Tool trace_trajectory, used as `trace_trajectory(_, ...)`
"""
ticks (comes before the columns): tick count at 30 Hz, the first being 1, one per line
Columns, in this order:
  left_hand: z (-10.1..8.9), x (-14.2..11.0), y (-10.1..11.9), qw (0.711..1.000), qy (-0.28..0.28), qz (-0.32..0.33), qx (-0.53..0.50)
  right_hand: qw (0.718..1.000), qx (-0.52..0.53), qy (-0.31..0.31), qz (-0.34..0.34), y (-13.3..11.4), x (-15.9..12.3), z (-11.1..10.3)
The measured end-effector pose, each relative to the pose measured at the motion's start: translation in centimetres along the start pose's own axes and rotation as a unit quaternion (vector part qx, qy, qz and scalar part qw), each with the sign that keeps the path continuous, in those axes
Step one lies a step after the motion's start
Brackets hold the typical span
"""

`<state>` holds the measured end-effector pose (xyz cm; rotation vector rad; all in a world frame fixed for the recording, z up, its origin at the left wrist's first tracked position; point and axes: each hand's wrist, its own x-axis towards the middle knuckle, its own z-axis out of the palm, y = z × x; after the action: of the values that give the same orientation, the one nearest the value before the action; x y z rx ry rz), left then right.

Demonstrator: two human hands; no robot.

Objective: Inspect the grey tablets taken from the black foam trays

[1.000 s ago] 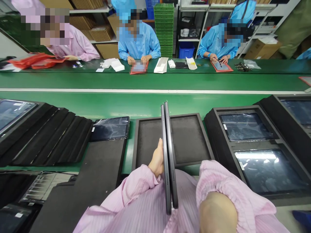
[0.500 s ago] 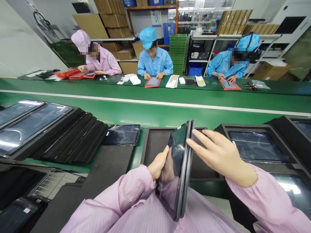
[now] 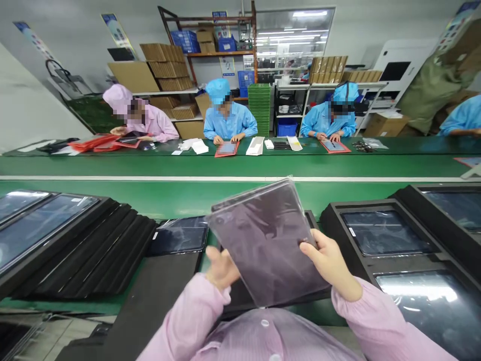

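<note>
I hold a dark grey tablet with a clear film on its back, tilted up in front of my chest with the back facing me. My right hand grips its right edge, thumb on the back. My left hand holds its lower left edge, fingers curled behind it. Under the tablet lies a black foam tray, mostly hidden.
Black trays with tablets stand to my right, stacked black trays to my left, a bagged tablet beside them. The green conveyor belt runs across. Three seated workers handle tablets on its far side.
The tablets stood edge-on and upright in my left hand; now a tablet is turned with its flat back toward me, held by both hands. My view has tilted upward.
</note>
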<state>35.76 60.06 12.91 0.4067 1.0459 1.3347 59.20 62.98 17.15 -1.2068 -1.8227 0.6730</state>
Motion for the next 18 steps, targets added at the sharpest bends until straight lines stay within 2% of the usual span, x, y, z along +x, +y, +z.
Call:
trace_trajectory(2, 0.5, -0.9, -1.4, 0.998, -0.061, -0.007, -0.029, 0.986, 0.095, -0.024, 0.135, 0.5, -0.6, 1.4)
trace_trajectory(3, 0.6, -1.4, -1.9, 0.996, -0.080, -0.011, -0.041, 0.975, 0.136, -0.028, 0.174, 0.7, -0.9, 1.9)
trace_trajectory(5, 0.9, -2.3, -2.4, 0.996, -0.071, -0.023, -0.052, 0.960, 0.192, -0.019, 0.201, 1.0, -1.2, 2.4)
trace_trajectory(7, 1.1, -3.1, -2.3, 0.997, -0.028, -0.039, -0.056, 0.965, 0.187, -0.007, 0.186, 1.5, -1.3, 2.1)
trace_trajectory(9, 1.4, -3.7, -2.1, 0.997, 0.011, -0.051, -0.053, 0.982, 0.115, -0.026, 0.146, 2.1, -1.0, 1.1)
trace_trajectory(11, 1.8, -4.0, -2.0, 0.997, 0.024, -0.051, -0.043, 0.993, 0.012, -0.071, 0.097, 2.7, -0.5, 0.2)
trace_trajectory(12, 2.1, -4.0, -2.0, 0.998, 0.022, -0.050, -0.035, 0.993, -0.042, -0.087, 0.068, 2.7, -0.3, -0.1)
trace_trajectory(14, 2.8, -3.8, -2.0, 0.999, 0.014, -0.045, -0.012, 0.986, -0.147, -0.077, 0.002, 2.1, -0.1, 0.1)
trace_trajectory(16, 3.4, -3.4, -2.1, 0.999, 0.012, -0.028, 0.014, 0.967, -0.204, -0.092, -0.122, 0.5, -0.6, 1.6)
trace_trajectory(17, 3.7, -3.2, -2.3, 0.999, 0.013, -0.019, 0.027, 0.951, -0.200, -0.124, -0.198, -0.6, -1.2, 2.8)
trace_trajectory(18, 3.9, -3.0, -2.4, 0.999, 0.013, -0.013, 0.036, 0.924, -0.164, -0.193, -0.287, -1.6, -1.9, 4.0)
